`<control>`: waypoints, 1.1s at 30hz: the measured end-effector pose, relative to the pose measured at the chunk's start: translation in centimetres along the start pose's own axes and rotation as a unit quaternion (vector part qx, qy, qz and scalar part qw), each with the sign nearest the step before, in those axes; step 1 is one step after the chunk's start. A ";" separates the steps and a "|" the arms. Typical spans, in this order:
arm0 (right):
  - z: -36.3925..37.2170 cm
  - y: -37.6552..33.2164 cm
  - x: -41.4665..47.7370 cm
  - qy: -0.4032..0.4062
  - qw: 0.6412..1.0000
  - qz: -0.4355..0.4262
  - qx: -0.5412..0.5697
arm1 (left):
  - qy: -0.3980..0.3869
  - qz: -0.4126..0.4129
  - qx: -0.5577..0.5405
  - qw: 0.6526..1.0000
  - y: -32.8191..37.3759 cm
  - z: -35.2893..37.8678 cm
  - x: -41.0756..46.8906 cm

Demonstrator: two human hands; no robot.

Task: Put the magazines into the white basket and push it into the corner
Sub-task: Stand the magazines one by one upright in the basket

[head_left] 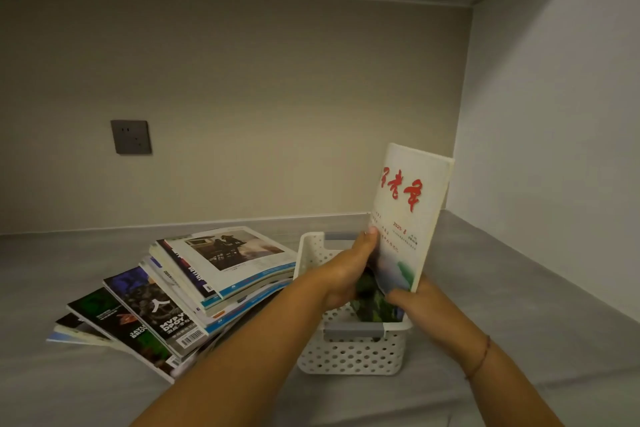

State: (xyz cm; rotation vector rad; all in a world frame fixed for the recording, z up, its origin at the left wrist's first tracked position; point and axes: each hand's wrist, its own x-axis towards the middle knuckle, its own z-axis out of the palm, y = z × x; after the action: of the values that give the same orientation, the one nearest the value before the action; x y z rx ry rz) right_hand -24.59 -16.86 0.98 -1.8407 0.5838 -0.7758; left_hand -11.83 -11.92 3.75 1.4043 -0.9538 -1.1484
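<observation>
— Two hands are on one magazine. The left hand wraps its fingers around the left edge of the white magazine, with the thumb pressed flat on the cover. The right hand pinches the lower right corner of it, fingers closed on the paper.

— How does that magazine stand?

— Upright and leaning a little to the right, red brush lettering on its pale cover. Its lower end is down inside the white basket, and most of it rises above the rim. A dark green cover shows at its foot, between the hands; whether that is a second magazine cannot be told.

— And the basket?

— It sits on the grey counter, perforated walls, grey handles at the near and far ends. It is well short of the corner where the back wall meets the right wall.

— The rest of the magazines?

— A loose, fanned pile of magazines lies just left of the basket, its right edge against or very near the basket's side. A dark cover with white letters lies low at the front; one with a photograph tops the pile.

— Anything else?

— A grey wall socket is set in the back wall, and a thin red cord circles the right wrist.
</observation>
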 end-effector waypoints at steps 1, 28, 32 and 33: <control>0.2 -0.1 -0.2 0.010 1.000 -0.004 0.013 | -0.004 -0.011 0.007 1.000 -0.2 0.0 0.0; 0.9 0.1 -1.0 0.028 0.998 -0.018 0.053 | 0.117 -0.034 -0.038 0.992 -0.2 -3.3 0.6; 1.2 -0.1 -1.0 0.033 0.997 -0.029 0.061 | 0.061 0.022 -0.061 0.996 0.4 -3.9 -0.1; 1.3 -0.1 -1.0 0.030 0.997 -0.033 0.061 | 0.042 0.032 -0.051 0.997 0.7 -3.5 -0.3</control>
State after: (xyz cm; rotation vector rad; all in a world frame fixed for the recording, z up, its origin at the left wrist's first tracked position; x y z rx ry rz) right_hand -24.31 -15.31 0.44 -1.7364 0.5055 -0.8939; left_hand -8.44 -10.96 4.51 1.3201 -0.8624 -1.0680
